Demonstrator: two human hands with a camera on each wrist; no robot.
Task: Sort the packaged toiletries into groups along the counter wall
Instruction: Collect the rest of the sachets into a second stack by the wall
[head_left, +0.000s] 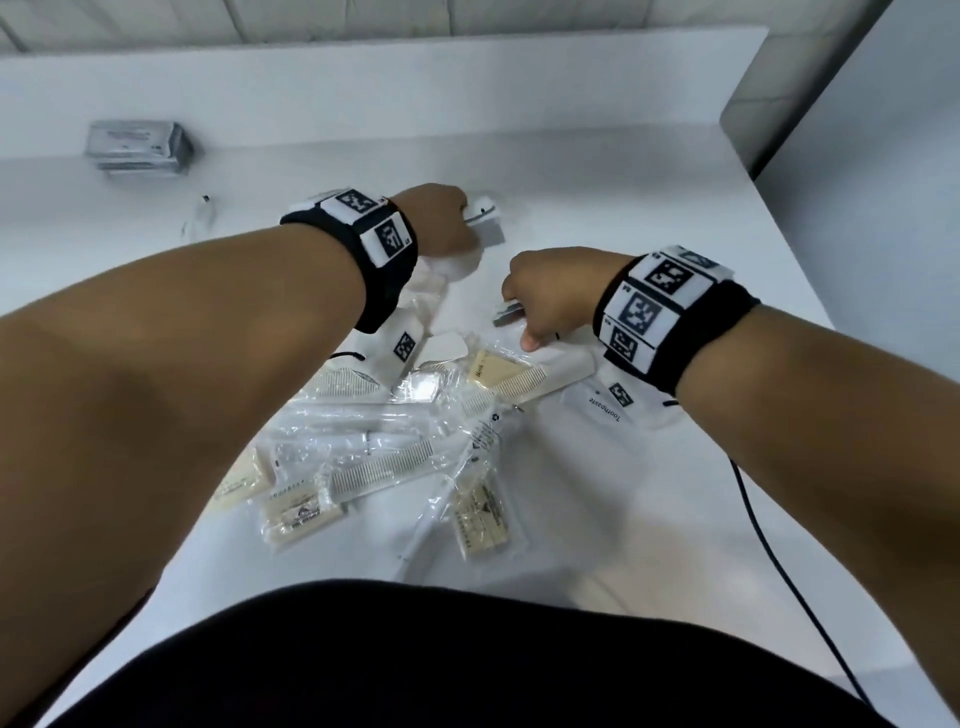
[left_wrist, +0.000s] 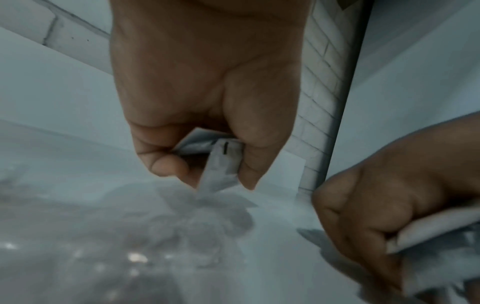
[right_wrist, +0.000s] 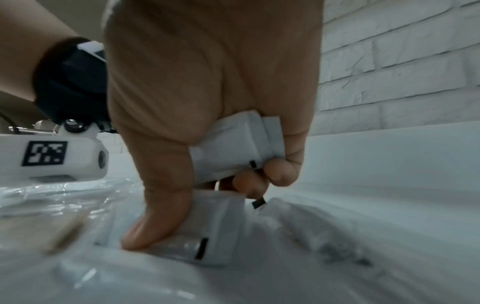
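A heap of packaged toiletries (head_left: 415, 441) lies on the white counter (head_left: 649, 171): wrapped combs, soap bars and clear sachets. My left hand (head_left: 447, 221) is raised beyond the heap and grips small white packets (left_wrist: 221, 162) in its curled fingers. My right hand (head_left: 540, 301) is at the heap's far right edge; its fingers curl round a white packet (right_wrist: 233, 144) while its thumb presses another white packet (right_wrist: 215, 226) lying on the pile. A white toothpaste packet (head_left: 618, 405) lies under my right wrist.
A stack of silver packets (head_left: 137, 145) sits against the low back wall (head_left: 363, 88) at the far left. A small clear sachet (head_left: 200, 218) lies near it. A black cable (head_left: 779, 561) runs along the counter's right side. A side wall (head_left: 857, 130) bounds the right.
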